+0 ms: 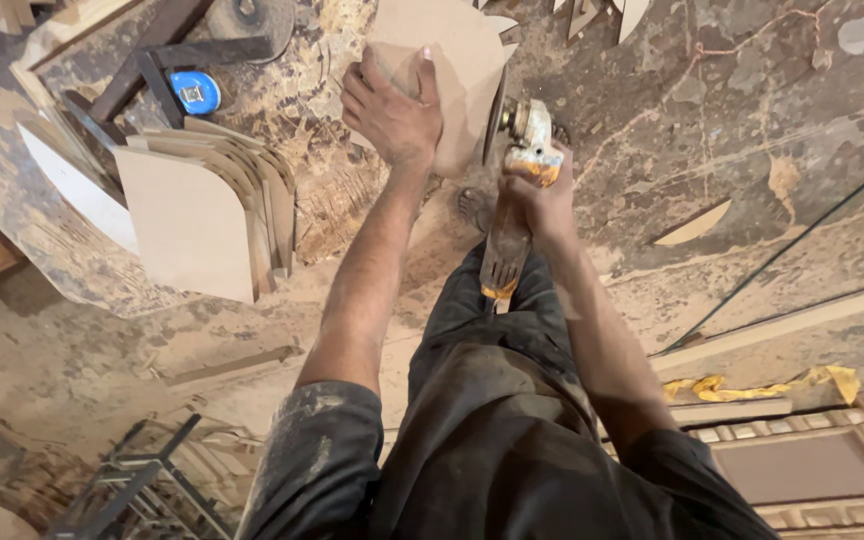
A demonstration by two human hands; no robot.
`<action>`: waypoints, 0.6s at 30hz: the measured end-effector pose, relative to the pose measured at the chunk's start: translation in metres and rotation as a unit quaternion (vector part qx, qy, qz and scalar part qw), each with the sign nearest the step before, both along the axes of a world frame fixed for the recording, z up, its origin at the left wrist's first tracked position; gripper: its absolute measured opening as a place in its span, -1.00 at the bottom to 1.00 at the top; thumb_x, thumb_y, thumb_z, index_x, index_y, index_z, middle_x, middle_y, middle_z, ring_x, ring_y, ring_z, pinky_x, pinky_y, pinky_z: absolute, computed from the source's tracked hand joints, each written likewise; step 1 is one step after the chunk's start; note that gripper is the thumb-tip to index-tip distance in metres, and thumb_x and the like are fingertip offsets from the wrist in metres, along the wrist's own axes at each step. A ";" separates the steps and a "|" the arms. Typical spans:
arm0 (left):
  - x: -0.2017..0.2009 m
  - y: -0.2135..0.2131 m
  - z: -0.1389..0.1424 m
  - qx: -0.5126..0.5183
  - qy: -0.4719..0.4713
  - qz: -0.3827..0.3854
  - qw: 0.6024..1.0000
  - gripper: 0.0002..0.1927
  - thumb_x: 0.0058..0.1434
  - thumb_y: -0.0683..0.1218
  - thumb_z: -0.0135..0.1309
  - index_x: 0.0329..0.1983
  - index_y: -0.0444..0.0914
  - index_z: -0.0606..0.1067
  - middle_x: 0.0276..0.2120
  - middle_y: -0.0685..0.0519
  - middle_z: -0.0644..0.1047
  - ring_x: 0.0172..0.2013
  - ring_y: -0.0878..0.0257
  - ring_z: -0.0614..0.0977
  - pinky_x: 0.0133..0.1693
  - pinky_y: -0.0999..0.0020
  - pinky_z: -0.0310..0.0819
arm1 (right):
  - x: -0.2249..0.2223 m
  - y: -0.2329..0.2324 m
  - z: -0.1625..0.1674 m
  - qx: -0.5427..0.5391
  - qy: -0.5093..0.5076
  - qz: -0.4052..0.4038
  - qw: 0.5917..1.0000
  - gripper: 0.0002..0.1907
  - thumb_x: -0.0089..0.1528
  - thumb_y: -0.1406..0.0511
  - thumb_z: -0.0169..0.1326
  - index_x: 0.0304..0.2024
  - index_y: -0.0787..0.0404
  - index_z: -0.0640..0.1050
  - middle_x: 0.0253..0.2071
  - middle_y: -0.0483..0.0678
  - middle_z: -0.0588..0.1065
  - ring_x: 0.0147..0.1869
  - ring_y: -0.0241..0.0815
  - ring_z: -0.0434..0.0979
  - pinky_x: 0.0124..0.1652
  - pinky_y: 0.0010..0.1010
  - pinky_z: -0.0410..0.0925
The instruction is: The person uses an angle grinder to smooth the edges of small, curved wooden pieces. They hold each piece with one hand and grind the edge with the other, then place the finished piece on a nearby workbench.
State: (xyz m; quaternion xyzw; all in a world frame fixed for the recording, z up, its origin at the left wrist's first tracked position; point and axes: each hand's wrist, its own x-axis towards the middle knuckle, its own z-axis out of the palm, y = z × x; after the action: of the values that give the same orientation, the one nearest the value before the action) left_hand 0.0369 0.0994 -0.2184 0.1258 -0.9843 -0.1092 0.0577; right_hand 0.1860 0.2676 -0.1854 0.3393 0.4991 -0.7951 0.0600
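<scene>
Pressing flat on the tan, curve-edged fibreboard panel (452,70), the left hand (392,112) has its fingers spread over the near face. Just right, the right hand (542,200) wraps closed around the dusty yellow-grey angle grinder (517,180), its disc touching the panel's right edge.

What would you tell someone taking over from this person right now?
Left hand: pressed flat on the tan board piece, holding it down.
Right hand: gripping the angle grinder, its disc at the board piece's right edge.
Stack of similar cut boards leans to the left, with a blue tape measure behind it.
Done: several pieces already cut to shape.
Left: the edge work on this piece looks unfinished, as far as I can tell.
</scene>
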 end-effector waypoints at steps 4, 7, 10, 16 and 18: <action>0.001 0.000 -0.001 -0.009 0.037 -0.002 0.999 -0.20 0.30 0.43 -0.07 0.32 -0.24 0.22 0.14 -0.18 0.32 0.19 -0.05 0.35 0.19 -0.11 0.20 | 0.028 -0.007 -0.007 0.008 0.021 0.022 1.000 -0.25 0.06 0.59 0.10 0.27 0.28 0.17 -0.05 0.01 0.49 -0.11 -0.16 0.60 -0.14 -0.34 0.54; 0.002 0.002 0.001 -0.007 0.016 0.004 1.000 -0.20 0.29 0.42 -0.06 0.32 -0.24 0.23 0.13 -0.16 0.33 0.18 -0.05 0.36 0.19 -0.11 0.21 | 0.040 -0.007 -0.009 0.049 0.071 0.034 0.996 -0.29 0.13 0.61 0.14 0.29 0.32 0.21 0.07 0.01 0.47 0.08 -0.20 0.57 0.04 -0.37 0.52; 0.002 0.005 0.004 -0.009 0.030 -0.002 1.000 -0.21 0.29 0.41 -0.04 0.33 -0.23 0.23 0.13 -0.15 0.33 0.18 -0.04 0.36 0.19 -0.09 0.23 | 0.035 0.005 -0.005 0.045 0.015 0.026 0.999 -0.33 0.09 0.58 0.11 0.23 0.33 0.24 0.01 0.00 0.50 -0.01 -0.20 0.60 -0.06 -0.36 0.54; 0.004 0.010 0.007 -0.011 0.041 -0.011 0.999 -0.21 0.30 0.41 -0.02 0.33 -0.23 0.22 0.13 -0.16 0.33 0.17 -0.02 0.36 0.16 -0.07 0.23 | -0.009 0.035 0.007 0.010 -0.039 0.014 0.999 -0.24 0.08 0.53 0.24 0.27 0.28 0.20 -0.04 -0.01 0.46 -0.04 -0.19 0.56 -0.10 -0.38 0.55; 0.004 0.009 0.007 -0.010 0.067 -0.017 0.998 -0.20 0.30 0.42 -0.03 0.33 -0.23 0.22 0.13 -0.16 0.33 0.16 -0.02 0.37 0.16 -0.06 0.24 | -0.022 0.034 0.007 0.014 0.008 0.010 1.000 -0.22 0.09 0.54 0.24 0.29 0.27 0.18 -0.01 0.00 0.47 0.00 -0.19 0.56 -0.07 -0.38 0.53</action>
State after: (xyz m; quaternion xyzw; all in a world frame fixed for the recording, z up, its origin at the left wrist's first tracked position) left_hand 0.0409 0.1088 -0.2117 0.1010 -0.9813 -0.1081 0.1232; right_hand 0.1636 0.3016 -0.1784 0.3290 0.5142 -0.7898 0.0595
